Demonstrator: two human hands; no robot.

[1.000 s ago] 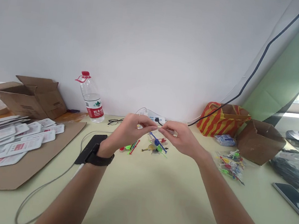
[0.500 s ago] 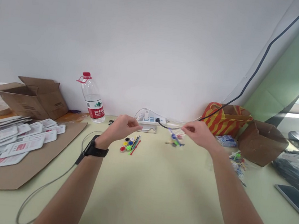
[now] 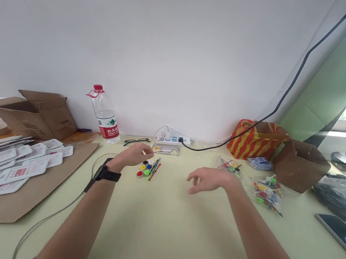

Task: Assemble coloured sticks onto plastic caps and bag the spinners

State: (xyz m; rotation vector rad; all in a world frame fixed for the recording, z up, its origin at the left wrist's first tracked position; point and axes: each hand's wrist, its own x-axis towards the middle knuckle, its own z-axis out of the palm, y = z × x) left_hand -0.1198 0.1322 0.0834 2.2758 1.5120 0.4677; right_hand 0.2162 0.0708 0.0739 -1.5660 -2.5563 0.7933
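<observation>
My left hand [image 3: 136, 154] is above the left group of small items, its fingers curled together; whether anything is between them is too small to tell. Beside it on the table lie several small round caps [image 3: 145, 168] in red, yellow, blue, green, black and white, with thin colored sticks [image 3: 154, 169] to their right. My right hand [image 3: 206, 180] hovers over the table with its fingers apart and nothing in them. Behind it lies a clear bag of colorful small parts [image 3: 230, 166]. Another such bag [image 3: 268, 192] rests farther right.
Along the wall stand a water bottle [image 3: 108, 117], a power strip [image 3: 173, 139] and a striped bag [image 3: 255, 139]. Glasses [image 3: 136, 142] lie behind my left hand. White packets [image 3: 23, 170] on cardboard are at left, a brown box [image 3: 301, 166] and phone [image 3: 339, 234] at right.
The clear bag of colorful parts has left my right hand and now lies farther right on the table. My right hand has opened and come down toward me. My left hand has shifted slightly lower.
</observation>
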